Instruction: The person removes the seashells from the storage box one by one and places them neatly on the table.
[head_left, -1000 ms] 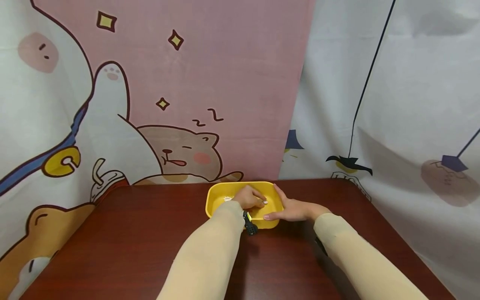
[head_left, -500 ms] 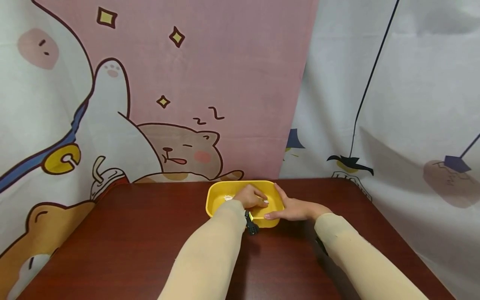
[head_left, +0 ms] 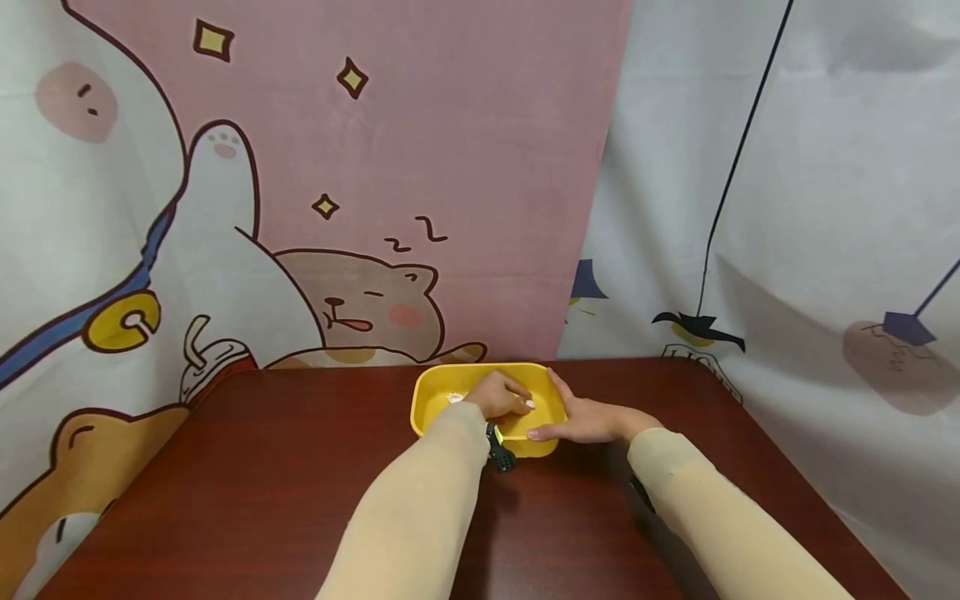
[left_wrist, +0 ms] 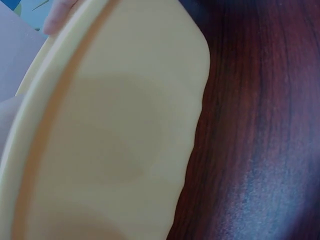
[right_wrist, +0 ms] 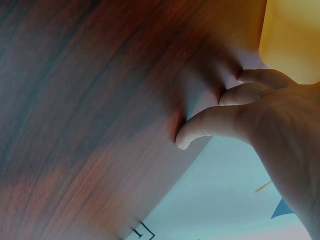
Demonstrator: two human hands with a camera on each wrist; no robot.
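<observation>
A yellow plastic tub (head_left: 431, 392) stands on the table near its back edge. My left hand (head_left: 497, 394) reaches down inside it with bent fingers, pinching a small white piece (head_left: 530, 405) at the fingertips; its kind I cannot tell. Another ragged white piece (head_left: 454, 398) shows in the tub, left of the left wrist. My right hand (head_left: 588, 419) holds the tub's right end, thumb over the front rim and index finger along the right side. In the right wrist view, other fingers (right_wrist: 210, 124) reach down to the table outside the tub. The tub's wall (left_wrist: 125, 110) fills much of the left wrist view.
The dark red-brown wooden table (head_left: 300, 492) extends in front of the tub and to both sides. A printed cloth (head_left: 487, 167) with cartoon animals hangs right behind the table's back edge. A black strap (head_left: 499, 450) circles the left wrist.
The head view shifts very slightly. Both hands and the tub keep nearly the same places, and the white piece at the left fingertips moves only a little.
</observation>
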